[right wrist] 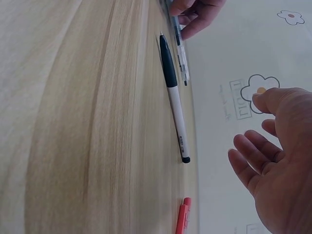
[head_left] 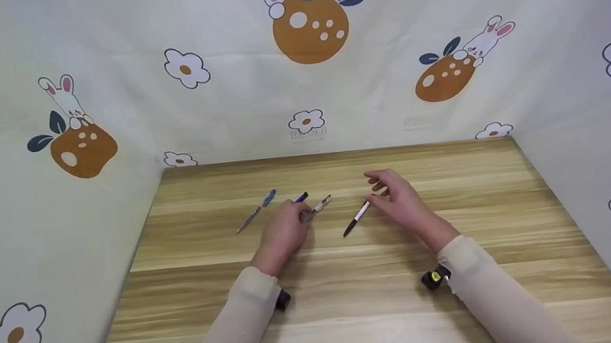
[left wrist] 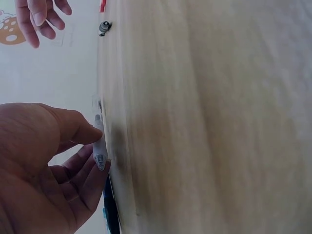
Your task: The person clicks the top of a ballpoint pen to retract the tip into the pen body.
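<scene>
- Plenty of bare wooden table (head_left: 358, 316) near you; the patterned backdrop (head_left: 250, 102) walls in the far edge and both sides.
- Your left hand (head_left: 281, 234) pinches the clear pen (head_left: 317, 208) mid-table, with a purple pen (head_left: 301, 197) just behind it.
- Your right hand (head_left: 399, 198) hovers open, loose fingers right by the black-and-white pen (head_left: 355, 219).
- Print on that pen's barrel is too small to read.
- A blue pen (head_left: 256, 210) lies further left, well clear.

A makeshift tabletop booth, not a lived-in room; a wooden table (head_left: 358, 316) walled on three edges by cartoon rabbit-and-flower cloth (head_left: 250, 102); pens (head_left: 255, 211) near its far edge.
</scene>
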Available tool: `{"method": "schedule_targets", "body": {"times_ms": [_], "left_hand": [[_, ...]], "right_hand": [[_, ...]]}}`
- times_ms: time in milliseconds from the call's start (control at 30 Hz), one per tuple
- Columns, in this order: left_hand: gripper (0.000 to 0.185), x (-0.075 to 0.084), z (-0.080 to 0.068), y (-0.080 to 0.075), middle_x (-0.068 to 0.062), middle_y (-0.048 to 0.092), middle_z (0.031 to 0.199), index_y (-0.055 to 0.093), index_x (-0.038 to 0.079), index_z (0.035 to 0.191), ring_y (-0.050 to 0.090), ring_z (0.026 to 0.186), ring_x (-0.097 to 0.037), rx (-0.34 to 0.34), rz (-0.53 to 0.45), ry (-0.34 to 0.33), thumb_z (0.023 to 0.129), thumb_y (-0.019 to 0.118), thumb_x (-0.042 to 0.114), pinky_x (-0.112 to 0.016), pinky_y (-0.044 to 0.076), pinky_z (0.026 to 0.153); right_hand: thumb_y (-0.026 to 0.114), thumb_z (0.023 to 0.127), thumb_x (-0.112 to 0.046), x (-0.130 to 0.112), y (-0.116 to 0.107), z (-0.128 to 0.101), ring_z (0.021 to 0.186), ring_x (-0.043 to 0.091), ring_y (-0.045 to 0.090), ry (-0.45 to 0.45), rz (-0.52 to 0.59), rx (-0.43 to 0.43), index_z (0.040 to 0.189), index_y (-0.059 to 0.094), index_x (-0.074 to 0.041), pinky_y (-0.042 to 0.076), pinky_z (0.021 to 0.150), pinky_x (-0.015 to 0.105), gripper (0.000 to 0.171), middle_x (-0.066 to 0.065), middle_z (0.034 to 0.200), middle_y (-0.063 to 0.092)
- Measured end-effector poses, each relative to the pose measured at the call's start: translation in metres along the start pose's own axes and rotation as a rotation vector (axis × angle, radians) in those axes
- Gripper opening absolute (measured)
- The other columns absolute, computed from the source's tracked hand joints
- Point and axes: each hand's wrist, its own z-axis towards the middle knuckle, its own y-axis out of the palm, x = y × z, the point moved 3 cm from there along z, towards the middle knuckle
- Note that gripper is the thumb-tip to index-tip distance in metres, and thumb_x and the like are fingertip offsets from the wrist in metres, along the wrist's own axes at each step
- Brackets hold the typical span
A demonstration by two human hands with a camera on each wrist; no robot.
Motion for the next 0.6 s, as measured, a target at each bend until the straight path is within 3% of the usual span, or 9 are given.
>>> {"method": "schedule_targets", "body": {"times_ms": [267, 600], "left_hand": [[0.024, -0.0031, -0.0009, -0.0003, -0.010, 0.070, 0.112, 0.083, 0.015, 0.125, 0.071, 0.102, -0.029, -0.009, -0.017, 0.012, 0.104, 0.073, 0.008, -0.048, 0.061, 0.087], [0.026, -0.0041, -0.0012, -0.0018, -0.011, 0.072, 0.114, 0.084, 0.017, 0.125, 0.071, 0.107, -0.031, -0.012, -0.014, 0.020, 0.104, 0.073, 0.006, -0.050, 0.061, 0.091]], "right_hand": [[0.079, 0.099, 0.001, 0.0002, 0.0005, 0.0003, 0.117, 0.038, 0.067, 0.018, 0.010, -0.010, 0.146, 0.064, 0.002, 0.055, 0.100, 0.066, 0.049, 0.018, 0.128, 0.067], [0.079, 0.099, 0.003, -0.0003, 0.0025, 0.0000, 0.117, 0.040, 0.067, 0.027, 0.021, -0.017, 0.146, 0.064, 0.002, 0.056, 0.100, 0.065, 0.049, 0.019, 0.129, 0.066]]}}
